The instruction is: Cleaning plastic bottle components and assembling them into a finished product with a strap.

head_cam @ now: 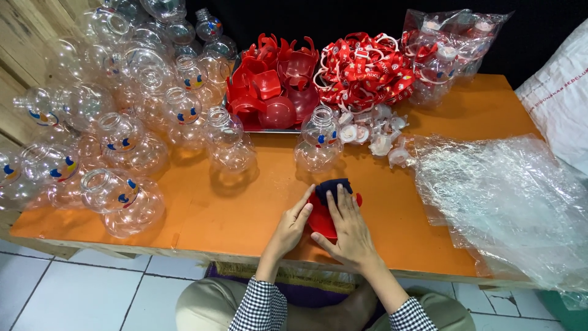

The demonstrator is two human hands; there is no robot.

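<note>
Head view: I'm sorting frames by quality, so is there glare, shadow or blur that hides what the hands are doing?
Head view: sharp overall; glare speckles the clear plastic bottles and crumpled clear plastic sheet; soft shadows on the orange table; left hand and right hand on the red plastic piece show clearly.
</note>
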